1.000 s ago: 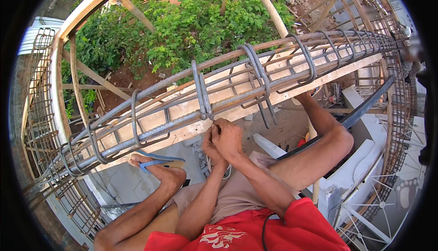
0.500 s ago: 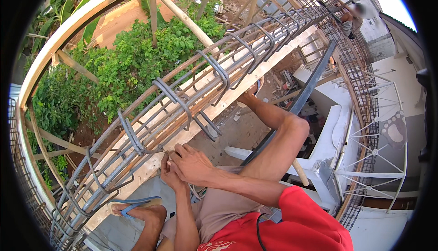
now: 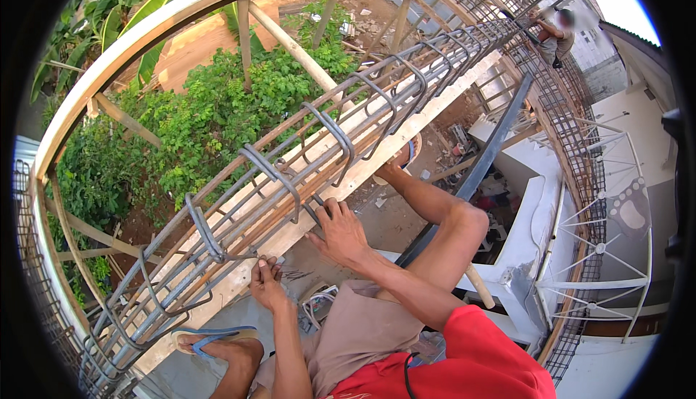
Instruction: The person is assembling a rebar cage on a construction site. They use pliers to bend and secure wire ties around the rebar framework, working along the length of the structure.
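Note:
A long cage of steel reinforcing bars (image 3: 268, 207) with bent stirrups (image 3: 206, 234) runs diagonally past me over a pale plank (image 3: 290, 234). My left hand (image 3: 270, 287) is closed at the cage's near side, thumb and fingertips pinching the end of a thin wire (image 3: 241, 257) that leads from a stirrup. Farther right, my right hand (image 3: 341, 234) is open, thumb apart from the fingers. Its fingertips reach short steel bar ends (image 3: 313, 209) jutting from the cage and partly cover them; whether they grip is unclear.
A curved wooden form edge (image 3: 130, 40) on poles bounds the far side, with green bushes (image 3: 217, 105) below. A dark metal beam (image 3: 500, 127) slants beneath me beside a white ledge (image 3: 529, 214). Another person (image 3: 554, 36) sits on the cage at far right. Loose cables (image 3: 317, 305) lie below my hands.
My right hand has left the left hand and moved right and away to the jutting bar ends. The left hand has stayed by the wire, dropping slightly.

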